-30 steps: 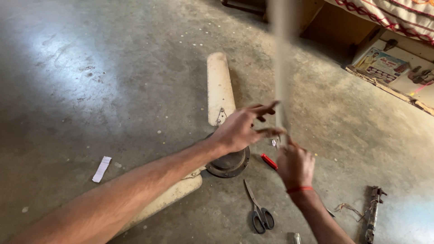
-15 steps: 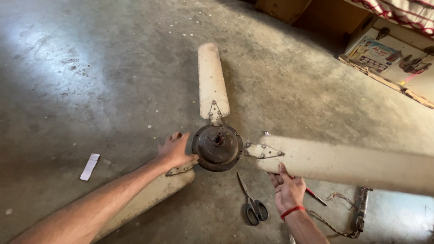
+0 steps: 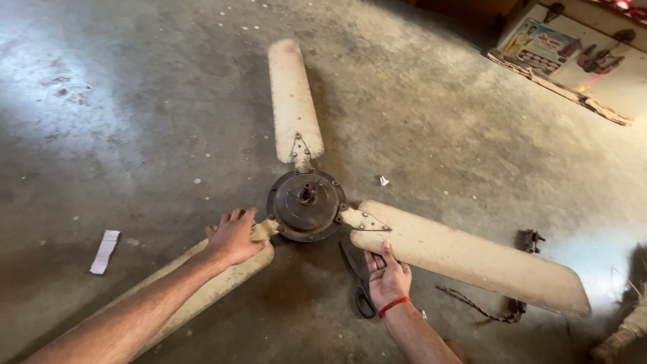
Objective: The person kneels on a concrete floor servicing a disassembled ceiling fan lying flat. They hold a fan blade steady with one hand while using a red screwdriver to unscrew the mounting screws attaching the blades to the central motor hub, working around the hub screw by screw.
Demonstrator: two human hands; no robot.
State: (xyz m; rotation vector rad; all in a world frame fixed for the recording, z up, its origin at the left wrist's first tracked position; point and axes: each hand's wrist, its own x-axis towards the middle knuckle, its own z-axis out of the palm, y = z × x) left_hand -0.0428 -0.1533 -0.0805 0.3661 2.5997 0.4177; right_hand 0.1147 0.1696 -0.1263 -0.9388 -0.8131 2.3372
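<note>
A ceiling fan (image 3: 306,202) lies flat on the concrete floor (image 3: 135,121) at the centre of the frame, all three cream blades spread out from the dark round motor hub (image 3: 306,204). That is the change: half a second ago the right-hand blade (image 3: 465,256) was still swinging in, blurred and raised at the lower right, and a second ago a blade stood upright in front of the camera between both hands. Now it rests level, its bracket meeting the hub's right edge — so the fan is laid out whole.

The left hand (image 3: 232,237) lies palm-down with its fingers spread on the root of the lower-left blade (image 3: 202,290), pressing rather than gripping; earlier it sat closer to the hub. The right hand (image 3: 387,276), with a red thread at the wrist, cups the near edge of the right-hand blade from below, thumb up against its edge — a loose grasp.

The third blade (image 3: 293,101) points to the top of the frame. Scissors (image 3: 358,290) lie partly under the right hand, a twisted cord (image 3: 475,307) trails at lower right, and a scrap of white paper (image 3: 104,251) sits at the left edge.
</note>
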